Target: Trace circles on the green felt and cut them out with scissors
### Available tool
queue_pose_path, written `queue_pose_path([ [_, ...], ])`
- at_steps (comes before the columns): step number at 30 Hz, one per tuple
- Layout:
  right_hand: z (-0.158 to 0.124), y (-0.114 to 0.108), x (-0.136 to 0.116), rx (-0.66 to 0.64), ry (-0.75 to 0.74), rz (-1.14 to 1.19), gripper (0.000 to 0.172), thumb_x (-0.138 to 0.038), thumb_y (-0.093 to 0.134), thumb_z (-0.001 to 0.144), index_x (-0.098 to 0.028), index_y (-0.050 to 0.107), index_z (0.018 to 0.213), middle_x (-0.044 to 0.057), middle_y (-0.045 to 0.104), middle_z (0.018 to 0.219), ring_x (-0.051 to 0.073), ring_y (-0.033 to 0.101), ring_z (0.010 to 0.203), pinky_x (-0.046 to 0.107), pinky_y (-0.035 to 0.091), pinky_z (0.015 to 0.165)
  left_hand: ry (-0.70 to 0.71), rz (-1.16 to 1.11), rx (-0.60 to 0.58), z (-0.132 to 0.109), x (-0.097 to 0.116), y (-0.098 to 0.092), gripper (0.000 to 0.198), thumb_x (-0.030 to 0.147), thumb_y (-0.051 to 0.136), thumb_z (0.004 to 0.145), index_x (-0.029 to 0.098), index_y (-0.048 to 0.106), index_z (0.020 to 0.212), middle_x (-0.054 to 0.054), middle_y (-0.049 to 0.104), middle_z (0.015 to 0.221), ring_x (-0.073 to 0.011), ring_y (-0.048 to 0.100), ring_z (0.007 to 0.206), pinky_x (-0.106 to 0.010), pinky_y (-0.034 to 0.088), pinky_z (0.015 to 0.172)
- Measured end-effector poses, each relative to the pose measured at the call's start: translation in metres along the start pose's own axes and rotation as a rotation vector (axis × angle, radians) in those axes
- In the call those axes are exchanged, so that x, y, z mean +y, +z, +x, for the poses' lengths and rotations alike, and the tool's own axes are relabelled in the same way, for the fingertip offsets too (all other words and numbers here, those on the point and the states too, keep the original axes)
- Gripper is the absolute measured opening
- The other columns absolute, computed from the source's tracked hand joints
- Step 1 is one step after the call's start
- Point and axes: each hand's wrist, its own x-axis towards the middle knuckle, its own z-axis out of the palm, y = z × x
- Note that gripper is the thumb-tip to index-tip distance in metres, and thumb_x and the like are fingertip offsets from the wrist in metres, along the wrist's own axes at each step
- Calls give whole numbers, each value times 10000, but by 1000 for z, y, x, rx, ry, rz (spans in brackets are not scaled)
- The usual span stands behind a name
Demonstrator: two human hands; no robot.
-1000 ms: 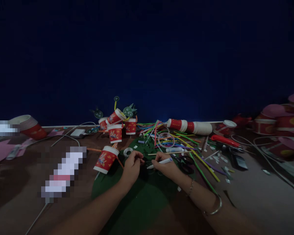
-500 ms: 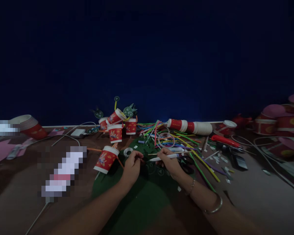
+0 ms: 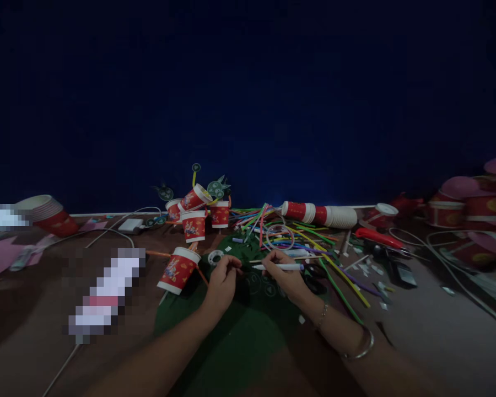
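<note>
My right hand (image 3: 284, 277) is closed around a white pen (image 3: 279, 267) that lies almost level, tip pointing left. My left hand (image 3: 222, 281) pinches a small thin piece I cannot make out, just left of the pen tip. Both hands hover over a dark green felt sheet (image 3: 235, 336) with faint drawn circles. A red paper cup (image 3: 177, 269) lies tipped on its side to the left of my left hand. A white tape roll (image 3: 215, 257) sits just beyond it.
A heap of coloured straws (image 3: 289, 234) and a stack of red cups (image 3: 320, 214) lie behind my hands. More decorated cups (image 3: 195, 215) stand at the back. Black scissors (image 3: 314, 278), a red cutter (image 3: 376, 237), cables and paper scraps lie to the right.
My right hand has drawn back to the right and turned the pen from slanted to nearly level. My left hand has stayed almost still.
</note>
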Motion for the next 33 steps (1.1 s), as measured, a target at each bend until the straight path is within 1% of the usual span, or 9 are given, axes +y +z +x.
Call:
queue_pose_path([
  [2,1,1,3,46,19,-44,224,-360,567,723,-206,444,616,-38,550,488,111,475,472,218,362,479,1,3,-4,0,-2,0,113,176,442,742,192,540,794,12,584,679,-150,576,672,-285,467,670],
  [4,2,3,7,62,39,-115,241,-352,562,710,-212,415,580,-43,526,445,108,453,439,214,334,445,-3,-8,-7,1,-3,0,111,180,444,741,193,541,795,12,583,678,-150,575,672,-285,469,669],
  [8,4,5,13,66,46,-219,238,-334,547,704,-210,413,550,-44,514,433,101,429,424,206,303,417,-15,-29,-3,1,-4,0,108,181,446,736,193,540,787,13,579,672,-149,577,674,-285,472,671],
  [15,3,5,11,46,46,-259,225,-328,540,701,-208,417,556,-41,528,450,103,439,442,206,318,440,-16,-36,-6,1,-4,1,103,193,453,740,189,542,792,12,581,681,-143,576,679,-284,473,683],
  [24,2,5,14,34,47,-283,207,-313,539,690,-208,419,559,-42,528,457,100,425,441,203,307,434,-27,-26,3,0,-1,1,108,186,445,727,189,538,781,13,572,674,-141,573,675,-287,478,678],
  [33,2,5,10,6,59,-303,187,-285,533,687,-209,422,557,-41,535,448,98,424,423,194,294,413,-24,-31,9,1,-1,2,110,178,443,721,186,536,779,9,572,681,-141,576,681,-293,490,684],
])
